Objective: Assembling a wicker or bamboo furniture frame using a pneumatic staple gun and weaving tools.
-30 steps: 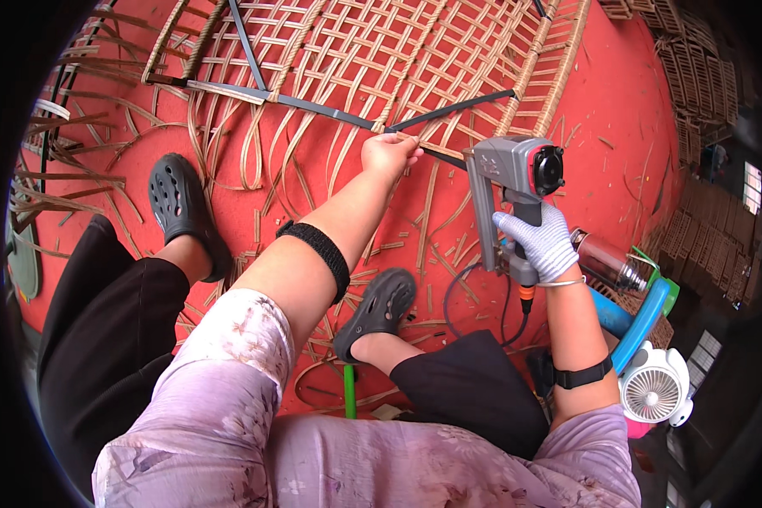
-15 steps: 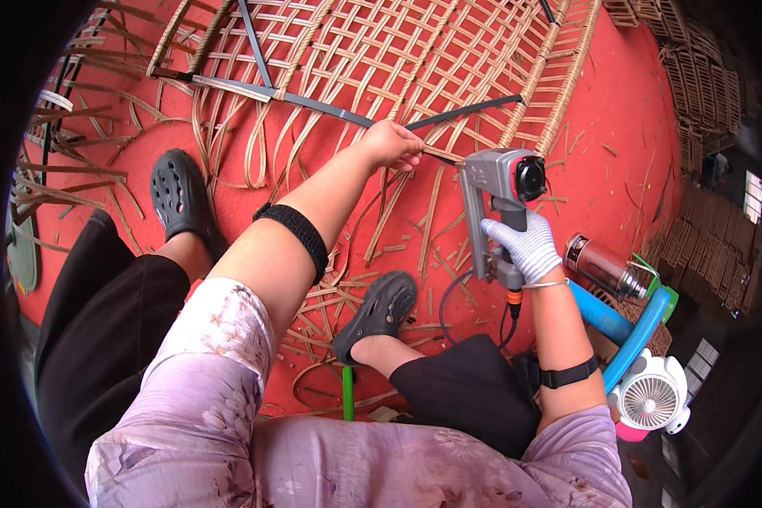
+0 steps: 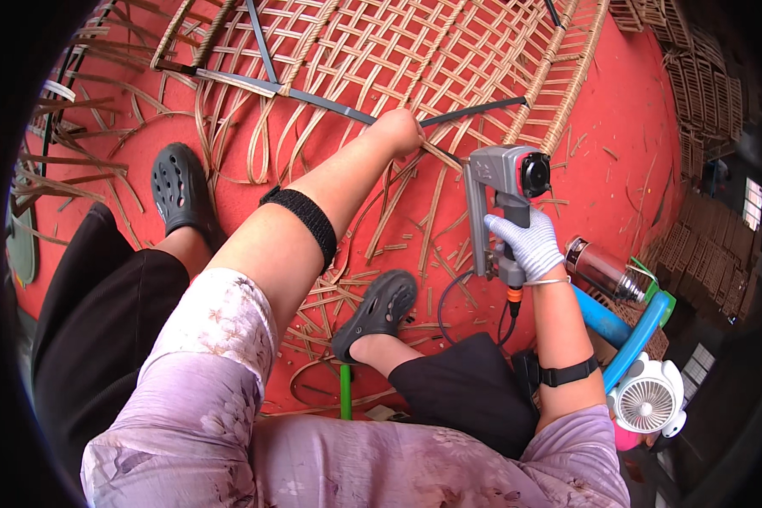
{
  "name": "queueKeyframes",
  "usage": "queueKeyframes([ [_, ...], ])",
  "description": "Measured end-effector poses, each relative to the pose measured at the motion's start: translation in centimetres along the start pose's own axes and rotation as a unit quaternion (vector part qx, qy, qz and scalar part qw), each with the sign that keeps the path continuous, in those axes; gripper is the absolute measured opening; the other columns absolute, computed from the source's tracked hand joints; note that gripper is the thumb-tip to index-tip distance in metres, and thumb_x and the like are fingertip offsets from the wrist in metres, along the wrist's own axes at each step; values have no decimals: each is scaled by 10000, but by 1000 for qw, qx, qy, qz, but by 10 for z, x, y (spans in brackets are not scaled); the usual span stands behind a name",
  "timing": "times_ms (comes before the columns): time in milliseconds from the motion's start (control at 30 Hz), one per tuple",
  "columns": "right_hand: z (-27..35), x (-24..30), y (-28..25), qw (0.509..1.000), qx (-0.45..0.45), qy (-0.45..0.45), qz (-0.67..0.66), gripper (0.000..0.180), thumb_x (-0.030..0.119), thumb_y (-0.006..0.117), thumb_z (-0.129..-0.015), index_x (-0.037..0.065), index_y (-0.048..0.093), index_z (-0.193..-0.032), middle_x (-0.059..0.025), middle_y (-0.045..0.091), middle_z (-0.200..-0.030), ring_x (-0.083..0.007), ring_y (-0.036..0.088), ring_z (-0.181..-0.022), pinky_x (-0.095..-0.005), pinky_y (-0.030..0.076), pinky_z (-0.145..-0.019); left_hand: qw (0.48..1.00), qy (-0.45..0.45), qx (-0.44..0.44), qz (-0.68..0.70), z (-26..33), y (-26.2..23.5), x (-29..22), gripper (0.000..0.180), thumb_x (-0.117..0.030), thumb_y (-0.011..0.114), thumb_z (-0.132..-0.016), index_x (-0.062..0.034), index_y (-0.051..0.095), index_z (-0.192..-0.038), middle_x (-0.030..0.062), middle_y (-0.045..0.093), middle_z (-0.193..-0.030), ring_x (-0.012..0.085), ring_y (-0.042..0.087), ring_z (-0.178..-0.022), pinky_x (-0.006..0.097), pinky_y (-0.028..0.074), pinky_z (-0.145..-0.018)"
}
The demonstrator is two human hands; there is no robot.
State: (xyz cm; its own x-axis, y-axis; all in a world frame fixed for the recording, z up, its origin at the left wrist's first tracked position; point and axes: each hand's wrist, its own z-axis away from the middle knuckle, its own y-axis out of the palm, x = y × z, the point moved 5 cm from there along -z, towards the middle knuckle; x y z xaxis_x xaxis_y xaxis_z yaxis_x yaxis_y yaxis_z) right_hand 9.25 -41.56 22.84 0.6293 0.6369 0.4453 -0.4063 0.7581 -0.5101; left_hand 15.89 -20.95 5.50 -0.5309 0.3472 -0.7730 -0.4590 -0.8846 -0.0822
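My gloved right hand [image 3: 531, 244] grips the handle of a grey pneumatic stapler [image 3: 498, 173], its nose close to the near edge of a woven rattan panel [image 3: 372, 51]. My bare left hand [image 3: 400, 133] is curled at that same edge, where dark flat frame bars [image 3: 474, 110] meet. Its fingers are bent under and mostly hidden, so what they hold cannot be made out. Loose strip ends [image 3: 262, 144] hang from the panel toward me. An air hose with an orange fitting [image 3: 514, 295] runs from the stapler's base.
Cut strip scraps [image 3: 313, 305] litter the red floor around my clogs [image 3: 381, 309]. At right are a clear flask [image 3: 599, 267], blue tubes [image 3: 639, 339] and a white fan [image 3: 646, 402]. Stacked woven panels [image 3: 703, 93] stand at far right. More loose strips lie at far left.
My left hand has moved slightly right and turned over, hiding its fingertips. The stapler stays in my right hand, shifted slightly. The panel appears a little further right in view.
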Motion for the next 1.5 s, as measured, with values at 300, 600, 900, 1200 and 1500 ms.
queueKeyframes([
  [300,0,10,4,999,-1,-8,33,309,215,760,-754,6,629,-940,-42,610,-676,-96,552,-537,-266,464,-495,983,68,-152,-81,1,4,4,93,-118,646,-748,-71,701,-807,146,673,-770,296,657,-784,380,520,-745],
  [600,-2,9,-1,999,-10,-34,4,298,232,758,-758,19,627,-920,-32,599,-670,-94,551,-547,-265,459,-495,990,35,-138,-20,0,0,10,88,-98,694,-760,-27,651,-732,81,675,-668,144,669,-636,299,526,-615],
  [900,-14,21,19,999,-2,-25,27,340,228,764,-743,1,621,-952,-46,617,-714,-108,570,-542,-268,488,-498,981,69,-180,-27,0,4,10,76,-98,705,-742,-39,657,-738,83,667,-660,173,668,-641,315,521,-613],
  [1200,-31,28,42,994,22,-31,100,376,239,754,-740,6,628,-1007,-82,667,-784,-153,629,-610,-316,540,-556,986,39,-162,-11,-2,6,15,69,-112,710,-697,-85,677,-752,138,673,-829,293,652,-829,389,524,-760],
  [1500,-41,24,49,989,21,-29,142,367,250,735,-755,15,630,-1017,-87,674,-800,-157,630,-622,-313,538,-564,969,33,-241,37,-1,8,27,116,-138,723,-691,-68,680,-772,149,671,-831,294,654,-836,392,523,-765],
])
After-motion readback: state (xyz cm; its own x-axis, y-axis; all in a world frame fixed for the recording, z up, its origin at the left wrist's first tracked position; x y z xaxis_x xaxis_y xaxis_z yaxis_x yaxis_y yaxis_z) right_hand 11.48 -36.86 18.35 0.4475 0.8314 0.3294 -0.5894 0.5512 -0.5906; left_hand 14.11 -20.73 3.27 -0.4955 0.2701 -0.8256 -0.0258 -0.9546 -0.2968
